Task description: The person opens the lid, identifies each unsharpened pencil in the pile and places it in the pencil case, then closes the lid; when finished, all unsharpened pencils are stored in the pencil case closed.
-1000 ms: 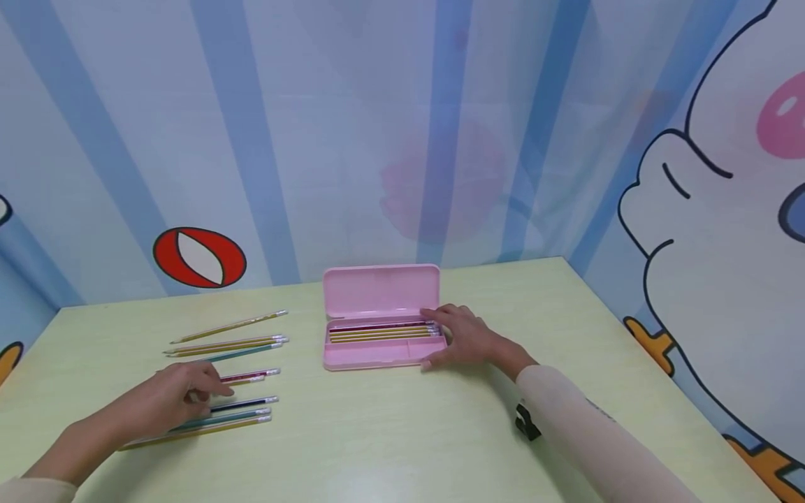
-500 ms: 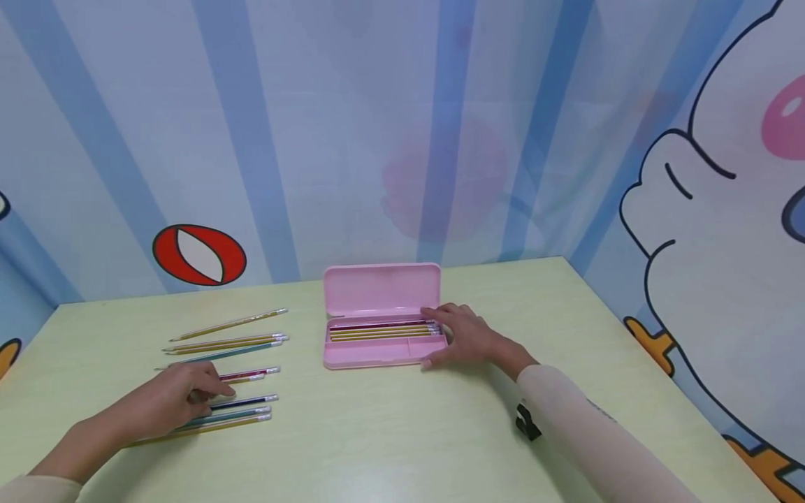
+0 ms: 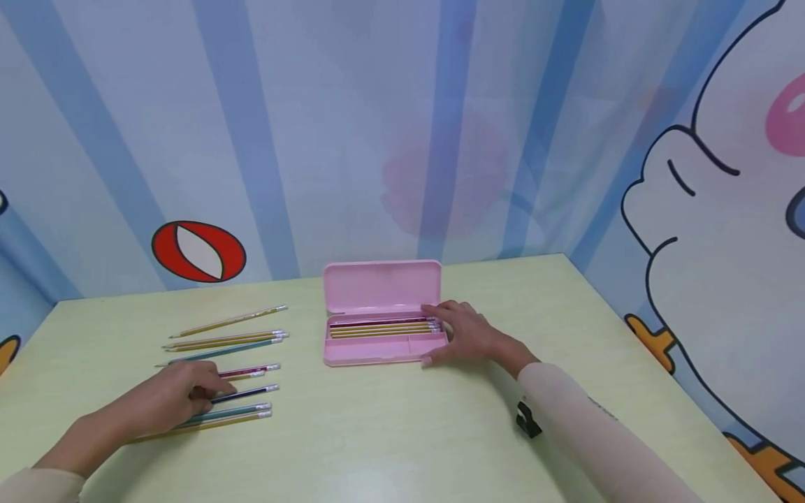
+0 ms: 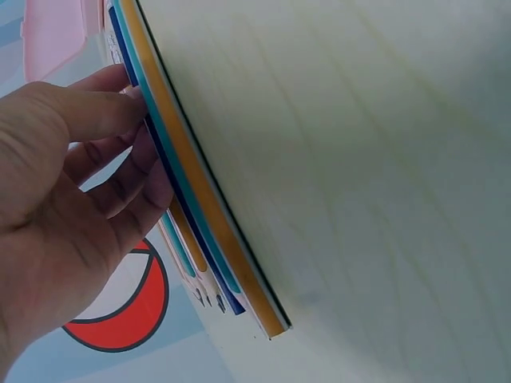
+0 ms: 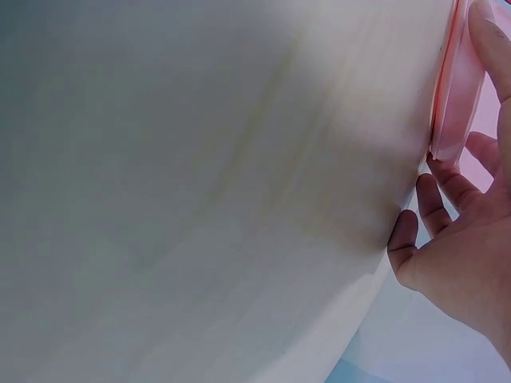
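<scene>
My left hand [image 3: 166, 399] is over the pencils at the left of the table, pinching a dark blue pencil [image 3: 248, 394] between thumb and fingers. In the left wrist view that pencil [image 4: 166, 155] runs beside a teal and a yellow one. Nearer the person lie the teal pencil [image 3: 242, 411] and yellow pencil [image 3: 234, 420], partly covered by the hand. An open pink pencil case [image 3: 367, 354] stands mid-table, with yellow and dark red pencils [image 3: 377, 328] in its rear compartment. My right hand [image 3: 468, 335] holds the case's right end, thumb at the front, index finger at the back.
Beyond the left hand lie a red pencil [image 3: 248, 372], a teal pencil [image 3: 233, 349] and several yellowish pencils [image 3: 226, 342]. The case's raised lid [image 3: 382, 286] leans back near the table's far edge. A striped cloth wall [image 3: 352, 140] rises behind the table.
The dark blue pencil's eraser end has shifted slightly away from the teal pencil, toward the far side, in the left hand's pinch. The right hand and case stay put.
</scene>
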The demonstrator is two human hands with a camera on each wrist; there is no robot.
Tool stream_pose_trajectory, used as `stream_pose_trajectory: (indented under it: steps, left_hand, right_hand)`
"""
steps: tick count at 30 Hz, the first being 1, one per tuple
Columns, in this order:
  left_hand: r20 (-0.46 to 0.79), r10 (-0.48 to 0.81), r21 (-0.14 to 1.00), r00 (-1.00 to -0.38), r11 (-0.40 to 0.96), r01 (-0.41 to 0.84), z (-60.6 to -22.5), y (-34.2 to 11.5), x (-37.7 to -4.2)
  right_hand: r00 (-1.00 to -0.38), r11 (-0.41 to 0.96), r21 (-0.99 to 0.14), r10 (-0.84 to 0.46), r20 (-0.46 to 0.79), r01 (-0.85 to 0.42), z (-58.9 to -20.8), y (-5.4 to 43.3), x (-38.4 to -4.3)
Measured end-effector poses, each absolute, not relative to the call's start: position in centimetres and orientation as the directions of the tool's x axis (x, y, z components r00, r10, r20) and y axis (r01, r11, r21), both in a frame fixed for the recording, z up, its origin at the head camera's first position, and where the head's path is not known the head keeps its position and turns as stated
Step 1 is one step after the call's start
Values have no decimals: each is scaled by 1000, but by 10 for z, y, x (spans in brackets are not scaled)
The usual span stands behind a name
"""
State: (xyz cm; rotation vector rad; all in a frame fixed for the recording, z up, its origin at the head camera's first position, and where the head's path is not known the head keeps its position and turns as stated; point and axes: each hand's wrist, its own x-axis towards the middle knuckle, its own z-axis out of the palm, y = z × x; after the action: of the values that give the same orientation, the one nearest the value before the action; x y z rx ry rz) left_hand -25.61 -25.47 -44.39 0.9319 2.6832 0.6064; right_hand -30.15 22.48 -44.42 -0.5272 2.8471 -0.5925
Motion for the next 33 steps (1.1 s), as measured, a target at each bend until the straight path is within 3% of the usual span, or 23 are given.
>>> stream_pose_trajectory:
  steps: [16, 27, 33]
  left_hand:
    - [-56, 645, 415, -762, 710, 570, -445, -252, -255]
    - [8, 626, 265, -780, 750, 606, -442, -248, -253]
    - [-43, 630, 283, -776, 752, 595, -439, -248, -255]
  right_hand:
    - [-920, 859, -410, -379, -103, -308, -445, 225, -300]
    - [-920, 857, -408, -382, -93, -314, -445, 225, -301]
    - [-919, 858, -404, -383, -93, -317, -444, 224, -300]
